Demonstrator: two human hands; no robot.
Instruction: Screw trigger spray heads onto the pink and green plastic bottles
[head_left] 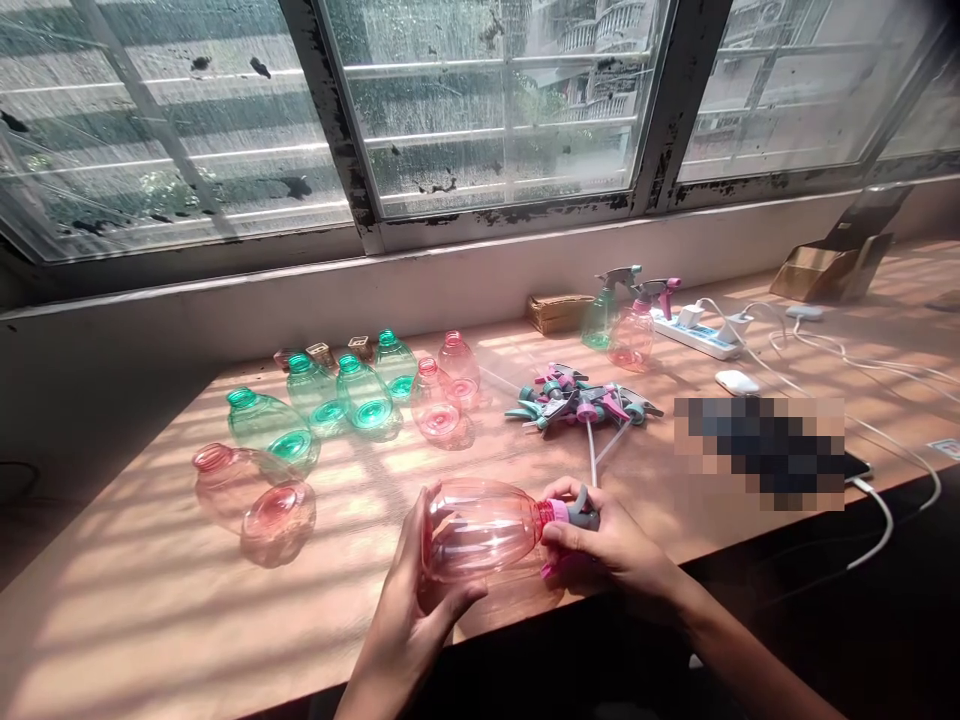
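A clear pink plastic bottle (484, 525) lies sideways just above the table's front edge, held between both hands. My left hand (420, 600) cups its base with fingers wrapped round it. My right hand (611, 545) grips the pink and grey trigger spray head (574, 515) sitting at the bottle's neck. A pile of loose spray heads (581, 403) with white tubes lies behind my right hand.
Several empty green and pink bottles (360, 395) lie across the wooden table (150, 600) to the left. Two assembled spray bottles (626, 320) stand near a white power strip (694, 335). Cables, a white mouse (736, 382) and cardboard boxes (832, 265) are at right.
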